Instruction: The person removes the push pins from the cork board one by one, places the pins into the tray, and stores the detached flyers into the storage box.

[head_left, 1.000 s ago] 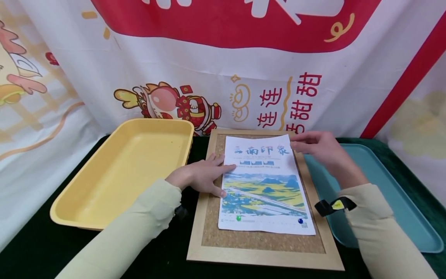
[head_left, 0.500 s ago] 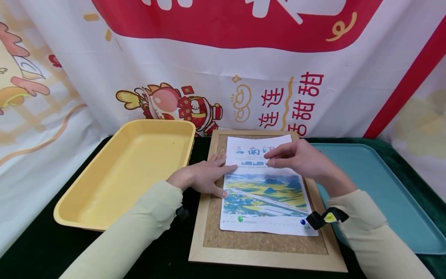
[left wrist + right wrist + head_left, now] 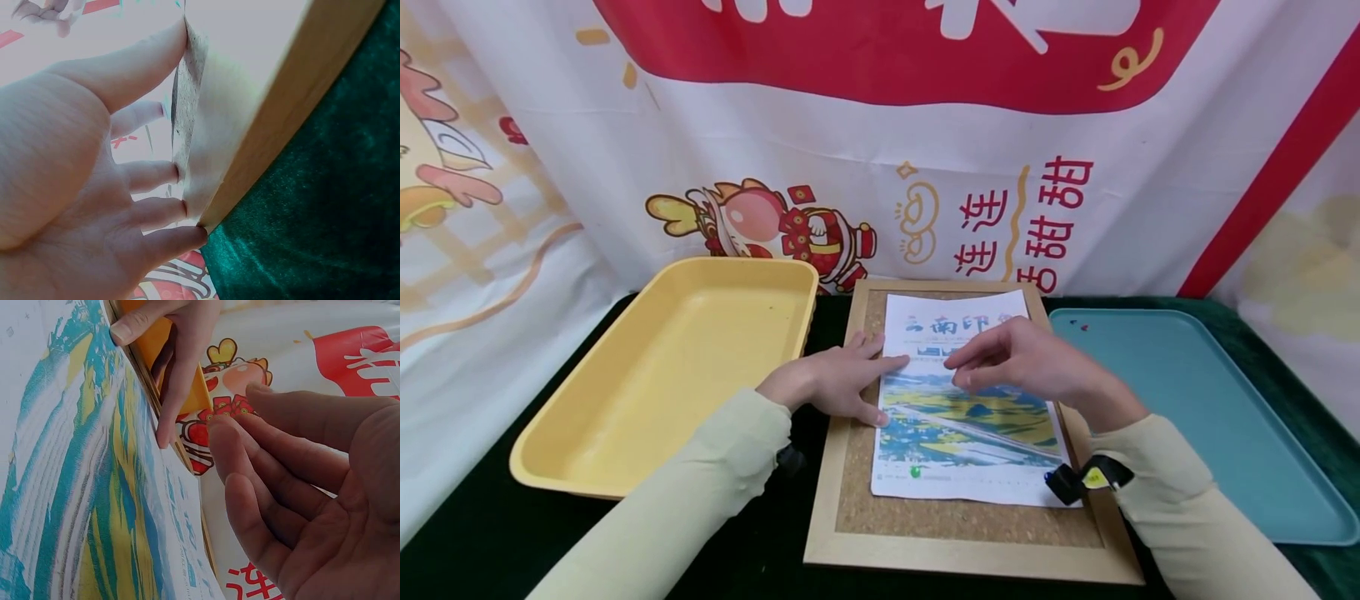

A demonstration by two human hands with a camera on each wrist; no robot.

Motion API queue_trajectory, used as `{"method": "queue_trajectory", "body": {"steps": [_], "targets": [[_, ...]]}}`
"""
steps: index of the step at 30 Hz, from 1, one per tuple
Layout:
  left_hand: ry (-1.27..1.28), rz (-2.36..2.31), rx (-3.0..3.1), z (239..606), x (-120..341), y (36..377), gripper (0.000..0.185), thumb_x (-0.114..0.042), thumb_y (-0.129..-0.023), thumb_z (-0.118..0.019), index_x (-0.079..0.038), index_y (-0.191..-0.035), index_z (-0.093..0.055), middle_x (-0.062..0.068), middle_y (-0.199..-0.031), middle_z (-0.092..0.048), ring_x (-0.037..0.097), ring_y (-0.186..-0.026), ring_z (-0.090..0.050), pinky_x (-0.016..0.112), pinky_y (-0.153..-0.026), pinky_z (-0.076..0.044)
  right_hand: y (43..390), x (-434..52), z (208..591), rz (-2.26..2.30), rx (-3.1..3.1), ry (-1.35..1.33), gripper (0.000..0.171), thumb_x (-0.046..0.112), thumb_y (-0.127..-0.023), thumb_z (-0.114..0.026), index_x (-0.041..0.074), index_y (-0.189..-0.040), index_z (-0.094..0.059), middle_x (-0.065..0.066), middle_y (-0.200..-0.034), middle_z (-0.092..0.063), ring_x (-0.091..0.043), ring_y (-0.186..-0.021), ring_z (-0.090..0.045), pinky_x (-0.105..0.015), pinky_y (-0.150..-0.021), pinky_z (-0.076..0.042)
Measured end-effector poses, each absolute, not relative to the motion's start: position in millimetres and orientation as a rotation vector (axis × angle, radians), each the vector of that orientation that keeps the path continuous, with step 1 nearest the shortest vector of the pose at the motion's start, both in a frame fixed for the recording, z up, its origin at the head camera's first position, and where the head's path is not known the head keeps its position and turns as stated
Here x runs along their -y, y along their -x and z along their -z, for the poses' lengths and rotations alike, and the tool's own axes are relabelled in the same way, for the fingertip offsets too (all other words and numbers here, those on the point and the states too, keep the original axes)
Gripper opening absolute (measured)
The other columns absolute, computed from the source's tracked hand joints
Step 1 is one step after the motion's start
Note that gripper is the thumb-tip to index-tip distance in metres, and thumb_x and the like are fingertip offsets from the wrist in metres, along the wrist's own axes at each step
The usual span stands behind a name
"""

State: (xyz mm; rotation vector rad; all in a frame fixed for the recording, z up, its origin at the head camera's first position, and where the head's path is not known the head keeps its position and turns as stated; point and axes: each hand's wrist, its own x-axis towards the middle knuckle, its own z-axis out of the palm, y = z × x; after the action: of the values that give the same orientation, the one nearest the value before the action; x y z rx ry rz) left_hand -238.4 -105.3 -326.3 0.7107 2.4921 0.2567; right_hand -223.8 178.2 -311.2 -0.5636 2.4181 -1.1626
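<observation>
Green desk [image 3: 752, 542]: left hand [image 3: 835, 381] splayed over sheet [image 3: 940, 433] edge; right hand [image 3: 1026, 360] empty, loose; pinless top-left corner [image 3: 895, 305] might lift if released.

Is backed by a white cloth [image 3: 865, 150] printed with red lettering [image 3: 1056, 229], a red stripe [image 3: 1272, 167] and cartoon figures [image 3: 756, 217]; is spread below with dark green fabric [image 3: 730, 533].

2 hands [image 3: 831, 379] [image 3: 1026, 358], 2 trays [image 3: 662, 375] [image 3: 1195, 408], 1 corkbd [image 3: 970, 521], 1 ppr [image 3: 970, 437], 1 grn pin [image 3: 915, 472]
</observation>
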Motion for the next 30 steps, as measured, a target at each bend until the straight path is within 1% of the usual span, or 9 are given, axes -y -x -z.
{"method": "queue_trajectory", "body": {"steps": [5,11,19,30], "targets": [[-0.716,-0.25,-2.494,326.7,105.4,238.5,0.087,-0.05,-0.099,-0.072,-0.034,-0.17,-0.024,0.01,-0.181,0.003,0.04,-0.167,0.009,0.063,-0.133,-0.008,223.9,-175.5,313.6,1.139,-2.36,0.651,0.031,0.022,-0.098,-0.079,0.008,-0.125,-0.079,-0.005,-0.11,-0.081,-0.021,-0.096,-0.07,-0.033,-0.093,-0.055],[-0.723,-0.256,-2.493,327.2,105.1,239.0,0.087,-0.05,-0.099,-0.072,-0.033,-0.17,-0.025,0.011,-0.181,0.003,0.041,-0.167,0.008,0.063,-0.133,-0.008,223.8,-175.5,316.4,1.139,-2.311,0.689,0.03,0.018,-0.098,-0.078,0.005,-0.125,-0.078,-0.006,-0.11,-0.081,-0.019,-0.095,-0.072,-0.026,-0.088,-0.058],[-0.714,-0.255,-2.492,326.7,107.4,238.3,0.088,-0.049,-0.099,-0.072,-0.033,-0.171,-0.024,0.011,-0.181,0.003,0.04,-0.167,0.009,0.063,-0.133,-0.008,225.3,-170.6,318.6,1.127,-2.27,0.691,0.028,0.013,-0.098,-0.077,0.004,-0.125,-0.078,-0.011,-0.113,-0.081,-0.019,-0.097,-0.075,-0.025,-0.088,-0.059],[-0.736,-0.251,-2.49,328.0,106.9,240.4,0.088,-0.05,-0.099,-0.072,-0.033,-0.171,-0.024,0.011,-0.181,0.004,0.04,-0.167,0.01,0.063,-0.133,-0.008,223.1,-164.6,321.4,1.108,-2.233,0.718,0.029,0.014,-0.097,-0.079,0.005,-0.124,-0.078,-0.01,-0.111,-0.081,-0.019,-0.097,-0.074,-0.026,-0.089,-0.058]]}}
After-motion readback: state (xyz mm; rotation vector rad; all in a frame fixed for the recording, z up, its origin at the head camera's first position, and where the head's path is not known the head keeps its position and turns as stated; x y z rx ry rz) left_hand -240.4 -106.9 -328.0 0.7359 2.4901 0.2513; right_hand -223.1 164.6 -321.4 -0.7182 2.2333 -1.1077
